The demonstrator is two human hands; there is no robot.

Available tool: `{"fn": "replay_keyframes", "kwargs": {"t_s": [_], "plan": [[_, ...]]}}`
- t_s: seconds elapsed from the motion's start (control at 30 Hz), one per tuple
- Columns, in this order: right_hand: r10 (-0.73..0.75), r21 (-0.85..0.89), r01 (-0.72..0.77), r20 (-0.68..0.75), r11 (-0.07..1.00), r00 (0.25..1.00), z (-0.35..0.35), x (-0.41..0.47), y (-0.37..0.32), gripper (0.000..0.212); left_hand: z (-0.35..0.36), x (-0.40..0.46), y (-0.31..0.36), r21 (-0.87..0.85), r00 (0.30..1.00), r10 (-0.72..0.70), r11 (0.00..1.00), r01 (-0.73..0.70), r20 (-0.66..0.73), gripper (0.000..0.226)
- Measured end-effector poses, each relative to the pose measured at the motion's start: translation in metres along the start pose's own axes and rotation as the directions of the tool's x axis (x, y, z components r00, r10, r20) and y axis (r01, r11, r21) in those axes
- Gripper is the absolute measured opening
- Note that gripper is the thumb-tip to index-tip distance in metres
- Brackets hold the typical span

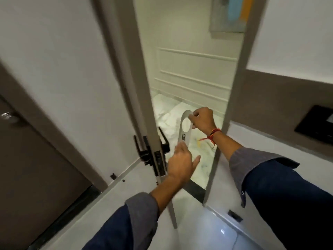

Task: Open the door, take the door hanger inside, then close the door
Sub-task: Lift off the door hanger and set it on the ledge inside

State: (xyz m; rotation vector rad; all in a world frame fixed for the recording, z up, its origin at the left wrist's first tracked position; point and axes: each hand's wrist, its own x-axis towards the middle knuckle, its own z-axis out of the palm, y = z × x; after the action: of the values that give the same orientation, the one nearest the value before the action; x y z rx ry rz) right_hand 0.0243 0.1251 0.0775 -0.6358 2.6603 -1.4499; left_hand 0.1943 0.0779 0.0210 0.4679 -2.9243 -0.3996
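The door [142,73] stands open, seen edge-on, its black handles [163,141] sticking out on both sides. A pale grey door hanger [184,134] with a round hole hangs in the gap, just right of the outer handle. My right hand [203,120] pinches the hanger's top loop. Below it, my left hand [182,163] reaches up with fingers spread, its fingertips at the hanger's lower end; the hanger's bottom is hidden behind them.
The door frame [232,98] stands on the right, with a black panel [317,123] on the wall beyond. A dark brown door [32,168] is at the left. White marble floor [173,116] lies past the threshold [195,191].
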Motion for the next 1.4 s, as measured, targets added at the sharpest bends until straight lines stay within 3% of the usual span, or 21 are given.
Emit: {"fn": "replay_keyframes", "kwargs": {"t_s": [0.07, 0.17, 0.2, 0.27, 0.37, 0.47, 0.57, 0.63, 0.73, 0.8, 0.87, 0.93, 1.0, 1.07, 1.17, 1.27, 1.4], "plan": [[0.07, 0.034, -0.068, -0.066, 0.997, 0.995, -0.024, -0.014, 0.025, 0.038, 0.024, 0.019, 0.015, -0.127, 0.996, -0.039, 0.991, 0.049, 0.077, 0.074], [0.247, 0.202, -0.215, -0.151, 0.956, 0.957, -0.065, -0.044, 0.083, 0.035, 0.072, 0.026, 0.049, -0.264, 0.983, 0.135, 0.959, -0.099, 0.121, 0.026], [0.296, 0.252, -0.249, -0.167, 0.935, 0.941, -0.084, -0.063, 0.104, 0.039, 0.091, 0.021, 0.067, -0.355, 0.968, 0.198, 0.925, -0.133, 0.154, 0.02], [0.346, 0.224, -0.307, -0.162, 0.925, 0.924, -0.117, -0.108, 0.146, 0.045, 0.118, 0.004, 0.097, -0.567, 0.931, 0.269, 0.819, -0.087, 0.246, 0.021], [0.461, 0.129, -0.444, -0.167, 0.887, 0.872, -0.172, -0.198, 0.224, 0.031, 0.153, -0.026, 0.155, -0.705, 0.842, 0.401, 0.708, -0.036, 0.36, 0.021], [0.656, 0.248, -0.613, -0.17, 0.75, 0.735, -0.234, -0.305, 0.301, 0.013, 0.192, -0.068, 0.237, -0.72, 0.688, 0.55, 0.691, -0.057, 0.473, 0.021], [0.751, 0.452, -0.6, -0.367, 0.66, 0.548, -0.294, -0.419, 0.348, 0.026, 0.235, -0.124, 0.335, -0.711, 0.57, 0.592, 0.702, -0.02, 0.569, 0.016], [0.797, 0.493, -0.629, -0.433, 0.601, 0.421, -0.327, -0.493, 0.376, 0.032, 0.262, -0.168, 0.404, -0.699, 0.511, 0.617, 0.713, -0.044, 0.598, 0.014], [0.85, 0.572, -0.63, -0.387, 0.525, 0.357, -0.379, -0.601, 0.421, 0.025, 0.298, -0.249, 0.515, -0.688, 0.412, 0.669, 0.715, -0.127, 0.619, 0.02], [0.866, 0.657, -0.565, -0.36, 0.499, 0.346, -0.408, -0.651, 0.441, 0.025, 0.313, -0.293, 0.575, -0.688, 0.389, 0.686, 0.708, -0.161, 0.615, 0.023], [0.895, 0.726, -0.524, -0.365, 0.445, 0.256, -0.44, -0.699, 0.471, 0.036, 0.334, -0.338, 0.637, -0.678, 0.389, 0.678, 0.717, -0.16, 0.624, 0.01], [0.905, 0.754, -0.51, -0.401, 0.414, 0.141, -0.464, -0.724, 0.499, 0.041, 0.353, -0.365, 0.685, -0.672, 0.407, 0.667, 0.724, -0.157, 0.623, 0.01], [0.88, 0.741, -0.532, -0.475, 0.41, 0.016, -0.485, -0.733, 0.533, 0.039, 0.374, -0.383, 0.723, -0.649, 0.384, 0.694, 0.715, -0.26, 0.61, 0.015], [0.845, 0.697, -0.596, -0.531, 0.399, -0.055, -0.504, -0.733, 0.565, 0.046, 0.399, -0.395, 0.752, -0.622, 0.339, 0.736, 0.676, -0.394, 0.585, 0.016], [0.826, 0.596, -0.715, -0.562, 0.365, -0.047, -0.516, -0.731, 0.601, 0.052, 0.428, -0.402, 0.771, -0.554, 0.327, 0.764, 0.634, -0.539, 0.556, 0.026], [0.838, 0.479, -0.815, -0.545, 0.326, 0.015, -0.516, -0.732, 0.618, 0.052, 0.446, -0.405, 0.773, -0.48, 0.332, 0.8, 0.575, -0.663, 0.499, 0.033], [0.824, 0.42, -0.837, -0.563, 0.351, 0.063, -0.519, -0.732, 0.609, 0.057, 0.443, -0.396, 0.762, -0.466, 0.289, 0.88, 0.45, -0.762, 0.376, 0.033]]}}
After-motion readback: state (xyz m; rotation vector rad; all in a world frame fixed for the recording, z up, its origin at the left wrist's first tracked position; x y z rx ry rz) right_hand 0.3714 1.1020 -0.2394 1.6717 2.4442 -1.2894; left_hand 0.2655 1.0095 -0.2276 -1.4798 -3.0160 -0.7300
